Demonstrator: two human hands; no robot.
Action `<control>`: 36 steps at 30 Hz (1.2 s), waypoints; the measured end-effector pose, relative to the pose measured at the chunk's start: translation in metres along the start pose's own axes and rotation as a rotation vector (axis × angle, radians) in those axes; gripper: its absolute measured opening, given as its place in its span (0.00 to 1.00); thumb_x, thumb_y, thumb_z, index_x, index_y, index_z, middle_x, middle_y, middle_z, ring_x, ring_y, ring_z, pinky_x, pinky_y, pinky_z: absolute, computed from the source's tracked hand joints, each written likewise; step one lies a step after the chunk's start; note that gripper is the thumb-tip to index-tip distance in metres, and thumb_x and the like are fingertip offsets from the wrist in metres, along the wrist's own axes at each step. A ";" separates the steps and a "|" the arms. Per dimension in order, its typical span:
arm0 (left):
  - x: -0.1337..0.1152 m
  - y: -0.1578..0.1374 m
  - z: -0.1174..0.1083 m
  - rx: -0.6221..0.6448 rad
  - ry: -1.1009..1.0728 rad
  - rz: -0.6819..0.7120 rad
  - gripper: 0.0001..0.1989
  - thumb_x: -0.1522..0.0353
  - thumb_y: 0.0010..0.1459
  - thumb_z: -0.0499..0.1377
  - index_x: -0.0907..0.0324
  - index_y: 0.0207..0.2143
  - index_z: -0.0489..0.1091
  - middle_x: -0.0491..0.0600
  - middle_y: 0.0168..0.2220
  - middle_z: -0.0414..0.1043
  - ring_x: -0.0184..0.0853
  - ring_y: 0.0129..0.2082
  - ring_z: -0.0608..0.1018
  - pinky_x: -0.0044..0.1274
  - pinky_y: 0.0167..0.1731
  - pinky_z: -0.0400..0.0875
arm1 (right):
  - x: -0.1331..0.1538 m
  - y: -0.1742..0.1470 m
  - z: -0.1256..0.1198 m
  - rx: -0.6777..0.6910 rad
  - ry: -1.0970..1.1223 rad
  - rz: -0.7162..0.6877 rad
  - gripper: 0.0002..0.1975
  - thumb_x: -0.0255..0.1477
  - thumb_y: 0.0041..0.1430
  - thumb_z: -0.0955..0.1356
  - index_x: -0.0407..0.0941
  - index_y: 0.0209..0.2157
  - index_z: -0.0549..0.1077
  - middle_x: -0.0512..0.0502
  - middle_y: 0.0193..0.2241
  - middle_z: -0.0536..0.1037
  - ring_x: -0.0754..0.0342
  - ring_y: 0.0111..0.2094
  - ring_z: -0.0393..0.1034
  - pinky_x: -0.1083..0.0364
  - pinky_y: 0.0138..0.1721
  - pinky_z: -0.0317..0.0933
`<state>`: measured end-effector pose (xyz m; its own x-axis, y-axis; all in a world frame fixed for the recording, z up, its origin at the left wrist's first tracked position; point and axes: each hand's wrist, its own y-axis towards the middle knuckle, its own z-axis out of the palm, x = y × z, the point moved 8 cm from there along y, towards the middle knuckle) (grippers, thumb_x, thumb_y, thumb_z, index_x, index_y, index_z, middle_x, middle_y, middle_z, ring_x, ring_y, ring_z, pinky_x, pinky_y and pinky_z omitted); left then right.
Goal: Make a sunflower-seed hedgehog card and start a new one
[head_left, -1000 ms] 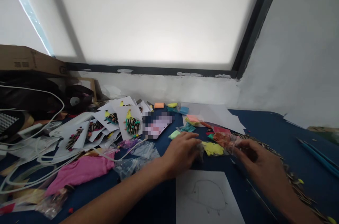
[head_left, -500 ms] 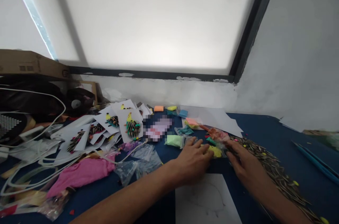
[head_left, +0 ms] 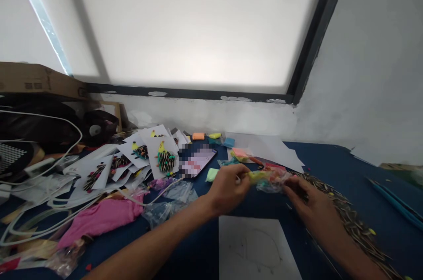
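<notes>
Blue tabletop [head_left: 194, 247] opens past the paper [head_left: 233, 267] edge; left hand [head_left: 229, 189] pinches yellow clay [head_left: 255, 177], right hand [head_left: 312, 203] plastic bag [head_left: 273, 188].

We get soft light from the pale window [head_left: 185, 28], brightest low down, beyond the far edge of the table [head_left: 198, 253]. The wall [head_left: 380, 77] past its far right corner looks dim grey. We notice slight blur on the left hand [head_left: 229, 187], right hand [head_left: 309, 203] and packets [head_left: 272, 178]; square blocks hide part of the phone [head_left: 201, 162].
</notes>
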<state>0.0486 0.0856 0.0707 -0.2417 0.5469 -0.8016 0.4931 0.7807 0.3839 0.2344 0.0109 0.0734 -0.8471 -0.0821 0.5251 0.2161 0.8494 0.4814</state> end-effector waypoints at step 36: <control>0.010 -0.034 0.029 0.175 -0.895 -0.444 0.27 0.55 0.38 0.72 0.67 0.32 0.69 0.50 0.26 0.73 0.29 0.16 0.73 0.19 0.16 0.67 | 0.042 -0.021 0.031 0.463 0.542 0.192 0.27 0.53 0.57 0.63 0.46 0.18 0.69 0.50 0.19 0.70 0.56 0.21 0.65 0.57 0.24 0.62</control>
<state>0.0533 0.0557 0.0362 0.2470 -0.2653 -0.9320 0.6437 0.7638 -0.0469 0.1797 0.0055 0.0638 -0.4299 -0.0539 0.9013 0.0076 0.9980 0.0633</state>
